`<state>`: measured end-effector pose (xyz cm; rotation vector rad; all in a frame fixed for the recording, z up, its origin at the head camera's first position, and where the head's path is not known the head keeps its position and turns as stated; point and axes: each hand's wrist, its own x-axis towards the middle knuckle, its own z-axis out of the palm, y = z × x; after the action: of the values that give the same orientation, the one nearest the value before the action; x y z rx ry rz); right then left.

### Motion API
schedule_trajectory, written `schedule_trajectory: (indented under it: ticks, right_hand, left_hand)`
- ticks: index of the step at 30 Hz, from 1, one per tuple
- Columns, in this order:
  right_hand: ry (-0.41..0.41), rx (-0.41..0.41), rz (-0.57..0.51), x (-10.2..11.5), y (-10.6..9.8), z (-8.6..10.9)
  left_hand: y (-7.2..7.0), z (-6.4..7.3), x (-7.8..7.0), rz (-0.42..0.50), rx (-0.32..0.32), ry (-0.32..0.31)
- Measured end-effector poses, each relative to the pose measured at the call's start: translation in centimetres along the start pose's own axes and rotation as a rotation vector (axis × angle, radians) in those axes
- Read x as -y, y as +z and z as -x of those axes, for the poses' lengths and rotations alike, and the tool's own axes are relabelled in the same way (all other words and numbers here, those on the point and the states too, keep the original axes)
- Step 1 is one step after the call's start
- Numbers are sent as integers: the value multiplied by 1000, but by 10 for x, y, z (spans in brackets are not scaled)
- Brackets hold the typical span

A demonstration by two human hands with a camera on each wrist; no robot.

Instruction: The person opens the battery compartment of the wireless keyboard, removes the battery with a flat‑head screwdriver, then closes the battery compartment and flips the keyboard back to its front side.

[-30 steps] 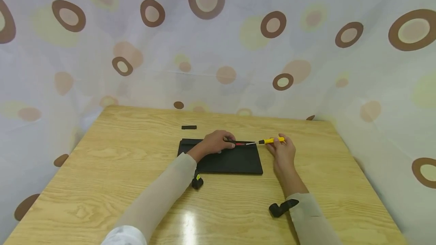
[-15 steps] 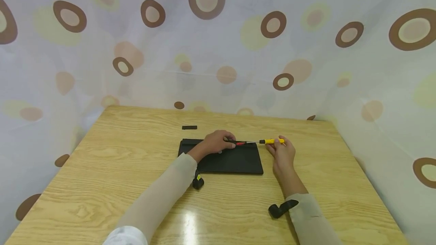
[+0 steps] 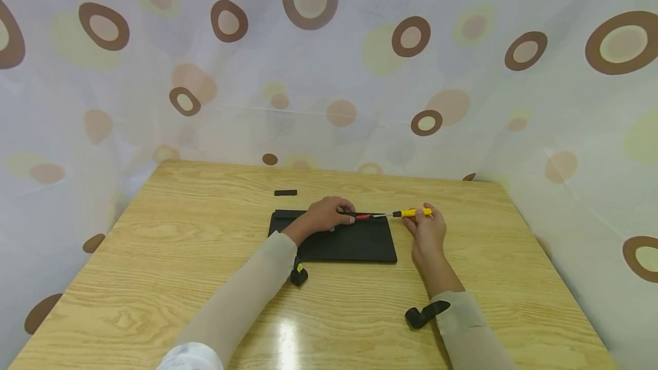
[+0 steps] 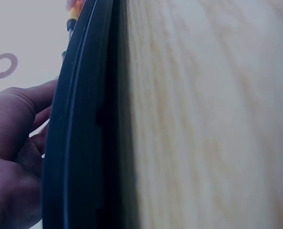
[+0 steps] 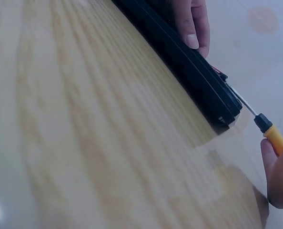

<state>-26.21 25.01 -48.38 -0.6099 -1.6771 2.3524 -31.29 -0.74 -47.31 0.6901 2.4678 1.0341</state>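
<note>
A flat black device [image 3: 354, 244] lies on the table, with a raised ridge along its far side; it looks like the underside of a keyboard, and no keys show. My left hand [image 3: 325, 214] grips that ridge, thumb on the near side and fingers over the far edge. Just right of the thumb, a small red cylindrical piece, like a battery [image 3: 364, 217], shows in the ridge. With my right hand [image 3: 429, 230] I hold a yellow-handled screwdriver [image 3: 411, 213] nearly level. Its metal shaft [image 5: 242, 100] points left, the tip at the red piece's right end.
A small black strip [image 3: 285, 192], like a battery cover, lies on the wooden table [image 3: 216, 216] beyond the device's far left corner. Patterned cloth [image 3: 308, 73] hangs behind the table and at both sides. Black wrist cameras [image 3: 424, 316] sit at both sleeves.
The screwdriver's tilt has shifted slightly, and its handle has moved a little to the right with the right hand. The left hand and the black device stay put.
</note>
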Motion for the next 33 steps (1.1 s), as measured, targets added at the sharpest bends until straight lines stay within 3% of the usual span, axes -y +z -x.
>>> schedule_trajectory:
  ticks: [5,10,15,21,28,33]
  right_hand:
    - [-81,6,37,-1,2,2]
    - [-210,2,147,1,7,8]
    - [-322,4,307,3,10,13]
    - [-393,27,577,11,2,15]
    - [-531,209,890,38,-14,10]
    - [-548,370,1110,60,-21,17]
  left_hand:
    - [0,0,1,-7,-7,9]
    - [-1,1,1,-12,-15,22]
    - [-1,1,1,-13,-14,28]
    - [0,0,2,-3,-8,23]
    - [0,-2,2,-12,-8,32]
    - [-1,-2,2,-33,-3,26]
